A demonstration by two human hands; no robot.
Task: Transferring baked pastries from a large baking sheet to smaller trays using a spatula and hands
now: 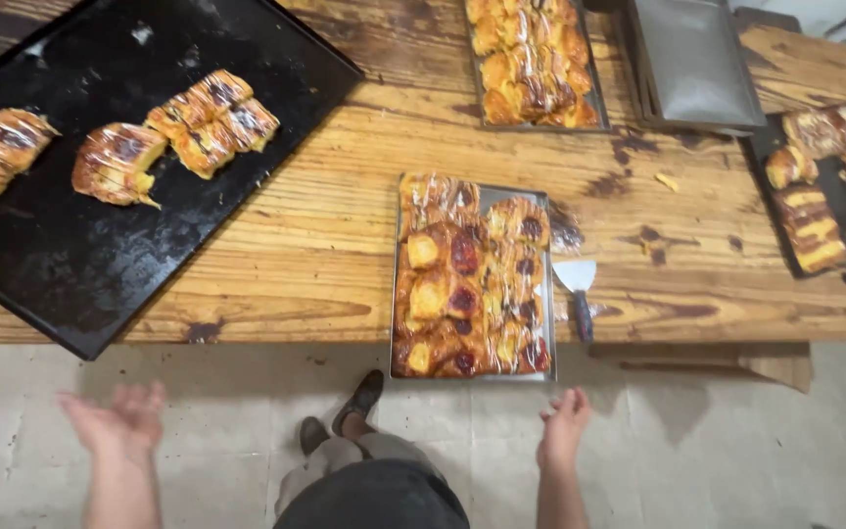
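Both hands are seen at the bottom of the view, below the near edge of the long wooden plank table [325,245]. Left hand [117,416] — palm up, fingers spread, nothing gripped. Right hand [564,427] — fingers loosely extended, nothing gripped, no contact with anything. Between the forearms, dark trousers and a dark shoe [359,400] are seen over a pale tiled floor [736,451].

Landmark: the rectangular metal tray of glazed, fruit-topped pastries [472,279], set at the table's near edge with its front slightly overhanging. It is the item nearest the right hand, just above it and apart from it.

Positions relative to that tray:
- Just right of it: a small metal scraper with a dark handle [579,294], lying flat on the wood, blade away from the person.
- Far left: a large black baking sheet [70,264], angled, one corner hanging over the table edge above the left hand. Several glazed pastry pieces [212,120] are spread on its upper part.
- Behind it: a second metal tray of golden pastries [533,61], partly cut off by the frame.
- Behind and to the right: a stack of empty grey metal trays [692,64].
- Far right: a dark tray with more pastries [829,186], partly out of frame.

Dark stains and a few crumbs are seen on the wood right of the landmark tray.
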